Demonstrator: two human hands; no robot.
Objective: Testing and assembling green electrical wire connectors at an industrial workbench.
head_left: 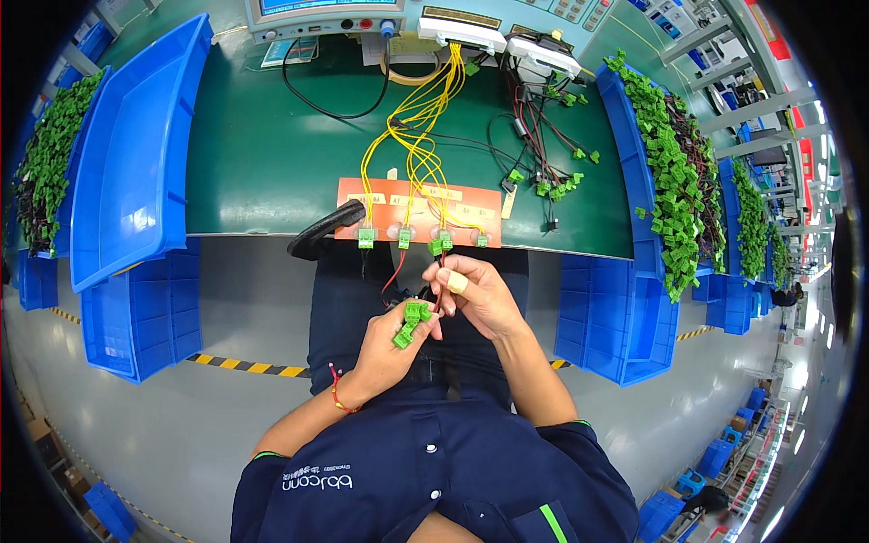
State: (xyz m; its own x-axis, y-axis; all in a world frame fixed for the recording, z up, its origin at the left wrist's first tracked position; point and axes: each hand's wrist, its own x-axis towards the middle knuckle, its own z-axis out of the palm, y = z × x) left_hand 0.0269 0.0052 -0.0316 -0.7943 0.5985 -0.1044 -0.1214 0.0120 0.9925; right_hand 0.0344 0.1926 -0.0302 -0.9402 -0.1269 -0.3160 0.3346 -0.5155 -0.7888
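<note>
My left hand (pixel 387 351) is closed around a small bunch of green terminal block connectors (pixel 414 317), which stick out above its thumb. Close beside it, my right hand (pixel 482 297) pinches thin red and black wires (pixel 442 294), with a pale wrap on one finger. These wires run up toward green connectors (pixel 441 244) at the orange fixture board (pixel 419 201) on the table's near edge. Other green sockets (pixel 366 237) line that edge, and a red wire (pixel 396 274) hangs from one. Yellow wires (pixel 439 90) link the board to the pale blue test instrument (pixel 507 18).
An empty blue tray (pixel 136 136) stands left on the green table (pixel 262 163). Blue bins heaped with green connectors (pixel 670 172) flank both sides. A black strap-like piece (pixel 326 228) juts over the table edge. Loose wired connectors (pixel 557 185) lie at the back right.
</note>
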